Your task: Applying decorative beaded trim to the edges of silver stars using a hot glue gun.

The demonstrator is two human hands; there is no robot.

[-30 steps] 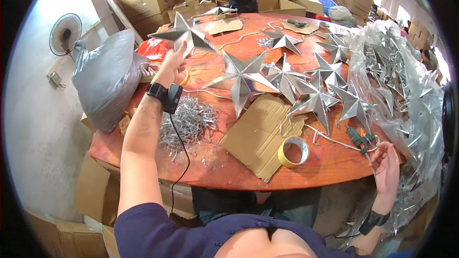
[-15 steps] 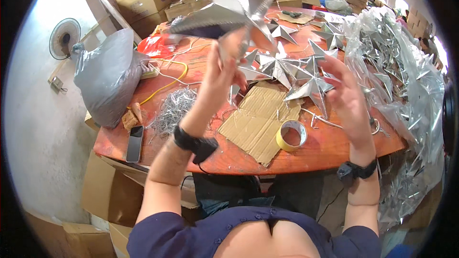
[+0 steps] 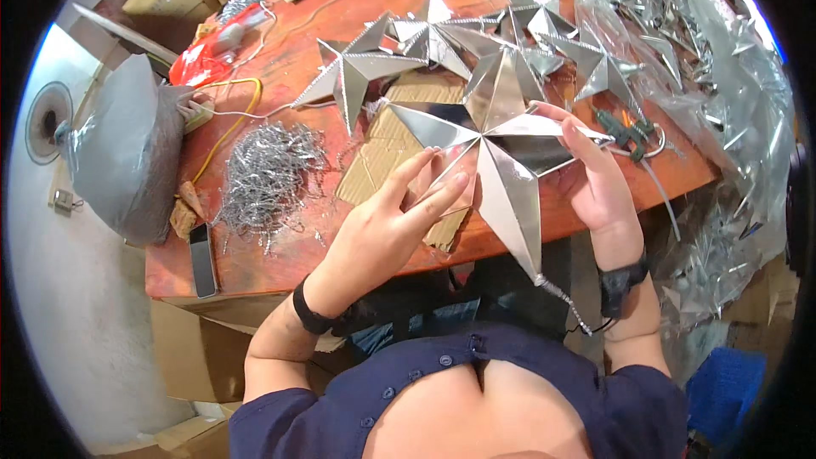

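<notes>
At the centre of the frame both hands hold one silver star (image 3: 497, 149) up above the near edge of the desk (image 3: 280, 59). The left hand (image 3: 382, 225) has its grip loosely half open, fingertips pressed to the star's lower left face; the right hand (image 3: 599, 183) cups the right side, thumb and fingers half closed on a point there. The star's longest point hangs past the desk edge toward the person's chest, a tinsel tail trailing off it. Under the star lies a cardboard sheet (image 3: 382, 149). Left of centre is a heap of wire hooks (image 3: 268, 174), with a phone (image 3: 202, 259) at the lower left rim. More stars (image 3: 442, 34) crowd the upper middle, and pliers (image 3: 629, 129) lie just right of the right hand. Plastic bags of tinsel (image 3: 731, 93) close off the right side; bare desk shows only in the upper left.
</notes>
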